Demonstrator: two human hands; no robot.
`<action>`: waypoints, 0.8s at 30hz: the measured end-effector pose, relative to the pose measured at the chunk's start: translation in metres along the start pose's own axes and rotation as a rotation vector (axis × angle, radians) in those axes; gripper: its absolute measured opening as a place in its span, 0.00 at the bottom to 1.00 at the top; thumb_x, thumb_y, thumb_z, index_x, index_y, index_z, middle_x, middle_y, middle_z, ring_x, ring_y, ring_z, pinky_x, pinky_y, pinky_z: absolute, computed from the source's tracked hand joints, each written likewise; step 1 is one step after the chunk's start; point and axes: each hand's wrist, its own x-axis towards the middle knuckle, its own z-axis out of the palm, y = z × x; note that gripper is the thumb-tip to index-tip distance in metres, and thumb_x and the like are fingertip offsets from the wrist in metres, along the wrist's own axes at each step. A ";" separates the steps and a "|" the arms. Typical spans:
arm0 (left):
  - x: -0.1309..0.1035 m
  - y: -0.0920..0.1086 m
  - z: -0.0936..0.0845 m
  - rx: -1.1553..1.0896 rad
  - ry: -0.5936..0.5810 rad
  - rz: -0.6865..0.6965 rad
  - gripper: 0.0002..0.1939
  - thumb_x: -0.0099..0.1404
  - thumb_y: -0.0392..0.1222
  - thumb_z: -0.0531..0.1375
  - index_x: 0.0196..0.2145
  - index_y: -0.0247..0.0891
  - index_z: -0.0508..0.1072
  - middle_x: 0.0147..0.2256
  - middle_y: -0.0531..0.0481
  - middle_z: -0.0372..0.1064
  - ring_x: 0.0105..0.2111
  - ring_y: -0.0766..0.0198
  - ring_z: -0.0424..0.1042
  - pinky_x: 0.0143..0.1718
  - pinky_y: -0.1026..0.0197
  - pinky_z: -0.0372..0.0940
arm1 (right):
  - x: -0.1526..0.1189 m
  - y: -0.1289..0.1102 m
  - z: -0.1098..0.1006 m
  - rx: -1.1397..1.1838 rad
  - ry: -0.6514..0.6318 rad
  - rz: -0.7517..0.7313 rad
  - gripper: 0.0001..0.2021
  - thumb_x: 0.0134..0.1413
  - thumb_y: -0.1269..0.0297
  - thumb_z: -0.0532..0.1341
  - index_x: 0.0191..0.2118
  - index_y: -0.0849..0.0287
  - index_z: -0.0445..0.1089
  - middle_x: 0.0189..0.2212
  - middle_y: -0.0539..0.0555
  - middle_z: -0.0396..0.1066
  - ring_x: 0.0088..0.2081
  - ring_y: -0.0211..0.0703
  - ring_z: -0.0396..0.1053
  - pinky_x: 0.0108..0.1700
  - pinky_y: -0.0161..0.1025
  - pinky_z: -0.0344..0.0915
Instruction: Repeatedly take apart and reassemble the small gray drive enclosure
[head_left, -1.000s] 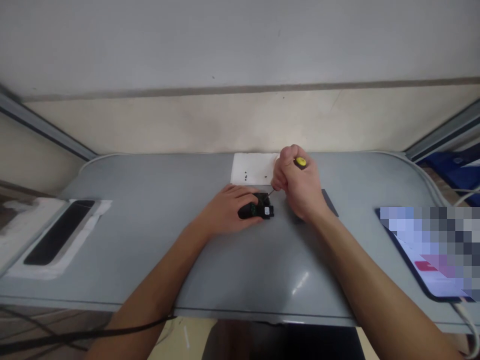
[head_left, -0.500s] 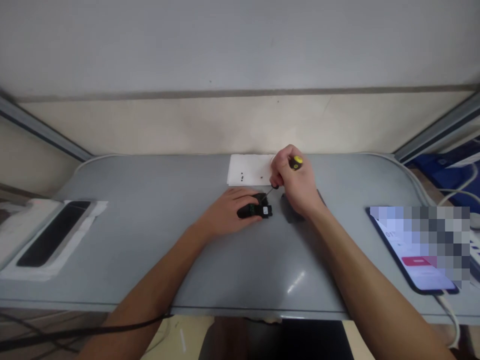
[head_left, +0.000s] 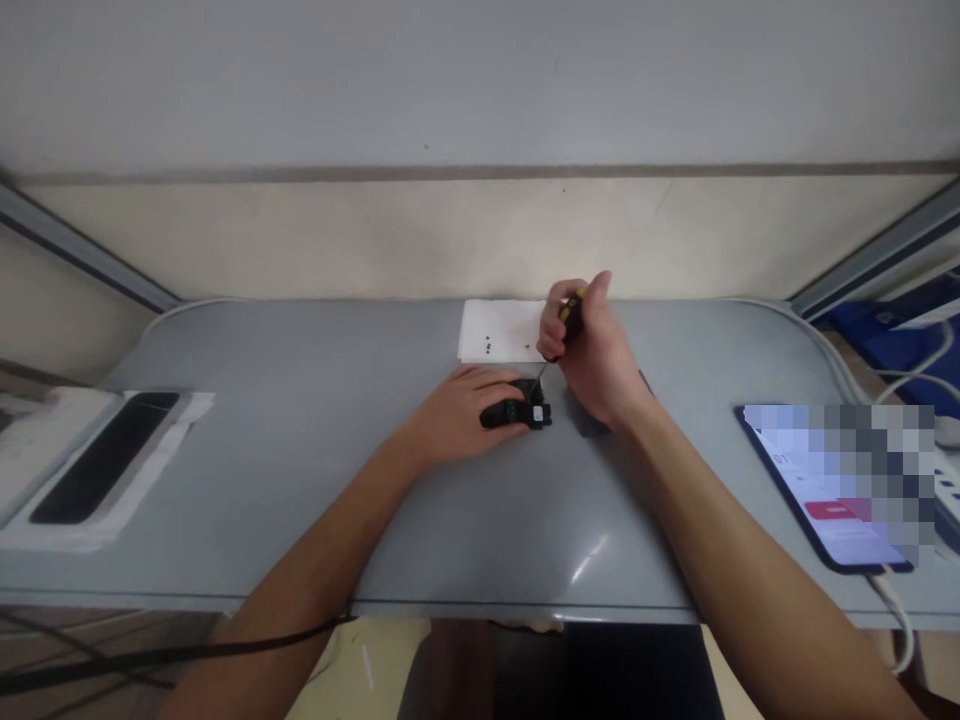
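Note:
My left hand [head_left: 466,415] grips a small black device [head_left: 537,414] with a white label, pressing it against the table; its exact kind is unclear. In my right hand [head_left: 596,350] is a screwdriver [head_left: 574,318] with a black and yellow handle, tilted, its thin shaft reaching down to the device. The thumb stands up along the handle and the fingers curl round it. Behind the device lies a sheet of white paper [head_left: 480,325] with several tiny dark pieces on it, screw-like in size. A flat dark piece [head_left: 592,418] sits partly hidden under my right wrist.
A lit phone [head_left: 817,500] with a cable lies on the right of the grey table [head_left: 300,400]. A dark phone-shaped slab [head_left: 105,460] rests on white wrapping at the left. A pale wall [head_left: 360,240] closes the back; white cables run along the corners.
My right hand has changed its hold on the screwdriver: the thumb has lifted and the fingers have opened a little, and the handle has turned. The left hand keeps the device in place.

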 end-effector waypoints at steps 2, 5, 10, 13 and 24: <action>0.000 -0.001 0.001 0.011 0.017 0.003 0.14 0.71 0.54 0.67 0.49 0.46 0.80 0.59 0.46 0.77 0.60 0.51 0.75 0.67 0.43 0.64 | 0.000 -0.002 0.002 -0.007 -0.001 0.025 0.26 0.57 0.29 0.62 0.38 0.49 0.70 0.26 0.47 0.61 0.27 0.39 0.63 0.30 0.40 0.64; 0.000 -0.002 0.004 0.012 0.025 0.004 0.14 0.71 0.55 0.67 0.48 0.45 0.80 0.59 0.46 0.77 0.59 0.51 0.76 0.66 0.44 0.65 | 0.000 -0.002 0.001 0.004 0.014 0.008 0.23 0.54 0.35 0.69 0.38 0.50 0.69 0.31 0.48 0.66 0.32 0.40 0.69 0.33 0.39 0.67; 0.003 -0.002 0.007 -0.017 0.028 -0.026 0.16 0.71 0.56 0.67 0.48 0.44 0.79 0.58 0.47 0.77 0.58 0.51 0.76 0.65 0.45 0.65 | 0.003 0.002 -0.008 0.023 0.108 -0.030 0.27 0.50 0.39 0.74 0.32 0.51 0.58 0.28 0.45 0.63 0.24 0.34 0.60 0.28 0.37 0.61; 0.006 0.000 0.008 -0.024 0.018 -0.041 0.16 0.71 0.56 0.67 0.49 0.44 0.78 0.58 0.47 0.78 0.59 0.51 0.75 0.65 0.45 0.64 | 0.006 0.000 -0.010 -0.035 0.115 -0.038 0.27 0.53 0.32 0.68 0.35 0.50 0.62 0.23 0.43 0.57 0.21 0.35 0.56 0.25 0.38 0.57; 0.008 0.003 0.008 -0.049 0.033 -0.047 0.14 0.70 0.53 0.68 0.47 0.44 0.76 0.58 0.47 0.77 0.59 0.53 0.75 0.66 0.45 0.62 | 0.008 0.000 -0.013 0.033 0.115 -0.003 0.30 0.49 0.30 0.69 0.32 0.52 0.60 0.30 0.49 0.69 0.28 0.37 0.67 0.27 0.38 0.63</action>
